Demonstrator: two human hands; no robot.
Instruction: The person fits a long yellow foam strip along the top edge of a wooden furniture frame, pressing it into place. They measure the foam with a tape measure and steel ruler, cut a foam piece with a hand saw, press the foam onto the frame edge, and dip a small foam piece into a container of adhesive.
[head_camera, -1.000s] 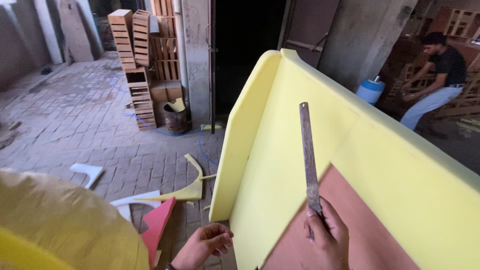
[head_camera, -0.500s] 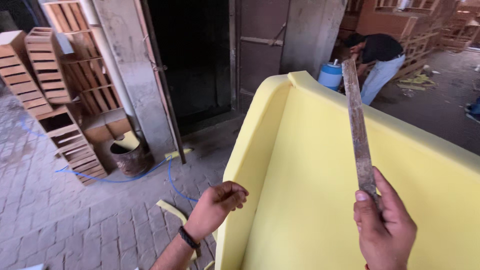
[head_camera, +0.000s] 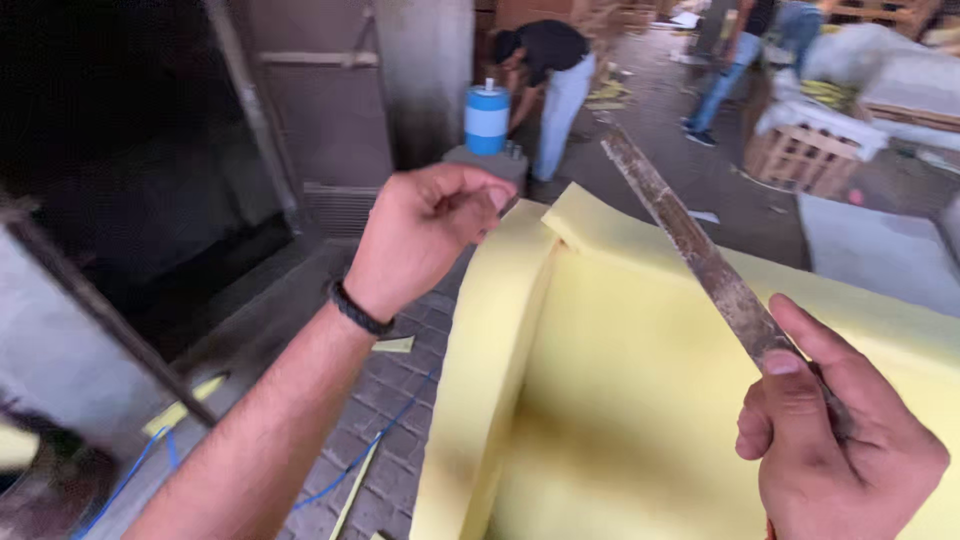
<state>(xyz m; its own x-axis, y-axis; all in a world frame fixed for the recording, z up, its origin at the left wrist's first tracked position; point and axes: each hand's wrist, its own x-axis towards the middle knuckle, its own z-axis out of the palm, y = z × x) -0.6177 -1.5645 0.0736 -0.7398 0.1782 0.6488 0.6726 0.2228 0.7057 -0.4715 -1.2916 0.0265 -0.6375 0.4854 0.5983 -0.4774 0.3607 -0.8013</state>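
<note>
Your left hand (head_camera: 425, 235) has risen to the foam (head_camera: 620, 400) edge, fingers curled shut; your right hand (head_camera: 835, 440) at 4 o'clock stays clamped on the blade (head_camera: 690, 245).

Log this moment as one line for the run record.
left hand: closed fist, at top edge of thick yellow foam sheet | right hand: grips long rusty metal blade | foam: upright, folded

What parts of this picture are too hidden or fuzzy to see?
- Head view: the metal blade's lower end is hidden inside the right hand.
- The yellow foam's bottom is cut off by the frame edge.
- The left hand's fingers curl inward, hiding the palm.
- The dark doorway's inside is too dark.
</note>
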